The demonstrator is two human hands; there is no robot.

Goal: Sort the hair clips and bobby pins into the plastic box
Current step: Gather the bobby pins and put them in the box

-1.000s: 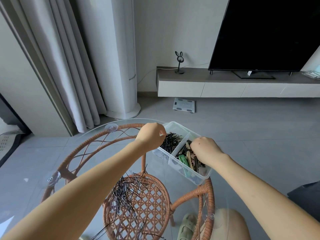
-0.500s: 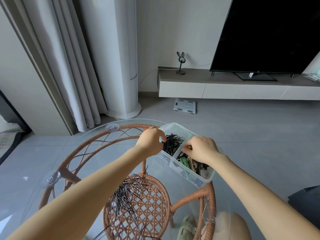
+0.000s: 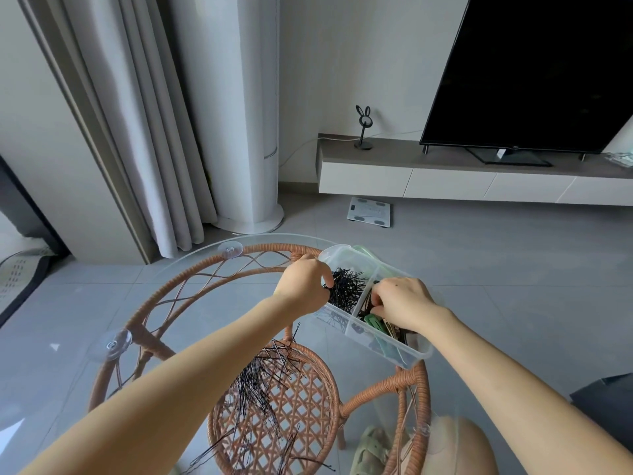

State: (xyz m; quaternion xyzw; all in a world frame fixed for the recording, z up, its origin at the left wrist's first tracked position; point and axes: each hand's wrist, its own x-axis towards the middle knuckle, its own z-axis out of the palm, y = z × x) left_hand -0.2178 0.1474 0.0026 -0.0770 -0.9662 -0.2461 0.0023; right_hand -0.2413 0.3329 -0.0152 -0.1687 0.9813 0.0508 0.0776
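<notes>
1. Head view: a clear plastic box (image 3: pixel 394 351) sits on a round glass table (image 3: pixel 191 269) with a wicker frame. Its long axis runs from the far left down to the near right, and a divider splits it in two.
2. The far-left compartment holds a tangle of black bobby pins (image 3: pixel 346 289). The near-right one holds hair clips (image 3: pixel 375 325), a green one among them, lying roughly along the box's length.
3. The left hand (image 3: pixel 303 286) is at the box's left rim with fingers curled, the fingertips closed at the edge of the pins; whether they grip any I cannot tell.
4. The right hand (image 3: pixel 400 303) reaches into the clip compartment, fingers bent down among the clips; what it pinches is hidden.
5. A loose heap of bobby pins (image 3: pixel 260 382) lies on the glass near the left forearm, well apart from the box, most pointing roughly toward and away from the person.
</notes>
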